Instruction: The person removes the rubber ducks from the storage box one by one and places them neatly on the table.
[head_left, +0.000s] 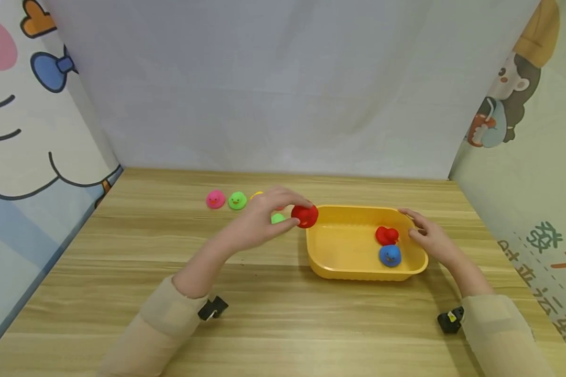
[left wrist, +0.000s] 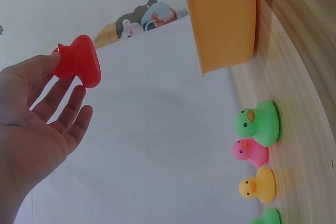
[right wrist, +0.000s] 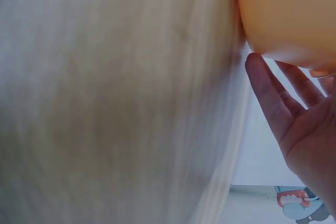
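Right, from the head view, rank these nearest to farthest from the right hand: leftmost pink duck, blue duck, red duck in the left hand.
1. Blue duck: right half of the yellow tray.
2. Held red duck: in the left hand, by the tray's left end.
3. Leftmost pink duck: on the table.

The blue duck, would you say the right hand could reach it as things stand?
Probably yes: the right hand is right at the yellow tub, which is open above, and nothing covers the blue duck.

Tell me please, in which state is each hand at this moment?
Left hand: closed, pinching a red toy duck.
Right hand: open, touching the right end of the yellow tub.
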Tool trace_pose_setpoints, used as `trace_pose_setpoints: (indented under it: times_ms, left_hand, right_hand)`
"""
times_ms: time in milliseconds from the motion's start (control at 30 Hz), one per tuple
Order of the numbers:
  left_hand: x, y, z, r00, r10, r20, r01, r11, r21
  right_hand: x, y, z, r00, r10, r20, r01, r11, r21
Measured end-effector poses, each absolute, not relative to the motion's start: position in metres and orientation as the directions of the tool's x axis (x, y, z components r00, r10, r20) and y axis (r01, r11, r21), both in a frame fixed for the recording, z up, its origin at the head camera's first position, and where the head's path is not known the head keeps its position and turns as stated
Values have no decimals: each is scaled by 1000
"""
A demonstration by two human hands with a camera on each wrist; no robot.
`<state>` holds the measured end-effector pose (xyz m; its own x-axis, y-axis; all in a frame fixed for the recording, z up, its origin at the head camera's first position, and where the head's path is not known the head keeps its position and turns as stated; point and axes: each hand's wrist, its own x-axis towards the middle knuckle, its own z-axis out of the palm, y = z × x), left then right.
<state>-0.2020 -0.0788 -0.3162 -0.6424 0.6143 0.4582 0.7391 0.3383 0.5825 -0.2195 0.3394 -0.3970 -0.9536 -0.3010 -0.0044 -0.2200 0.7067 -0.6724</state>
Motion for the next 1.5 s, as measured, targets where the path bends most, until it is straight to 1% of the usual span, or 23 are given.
trace_pose_setpoints:
  times_ms: [167,400,633,867,933,1233,1500]
  left_hand:
    - [-202,-89,-320,-656,596,463,726,331,603]
    - [-204,-104,-333,-711,551,437,677,367,638]
    - [-211,-120,-352,-747,510,427,643,391,658]
    - [-215,-133,-364,-822,449,349,554,488,675]
    - [-217,-136,-367,-836,439,331,533,500,683]
    - [-230,-148,-380,-862,437,256,478,538,694]
    - [-246,-153,-389,-869,455,194,455,583,673]
  right_hand:
    - [-219,340,-397,-953,-302,-9,-219,712,-667]
    - [-219,339,-396,-953,-302,-14,-216,711,-670]
    - [-219,339,-395,-954,-301,-12,-217,713,-667]
    - [-219,339,-396,-954,-299,-14,-214,715,-666]
    - [-219,339,-396,-954,-300,-13,-215,714,-667]
    - [-219,339,-397,-954,-300,-5,-220,709,-671]
    - [-220,339,-398,-954,-300,-3,-221,710,-669]
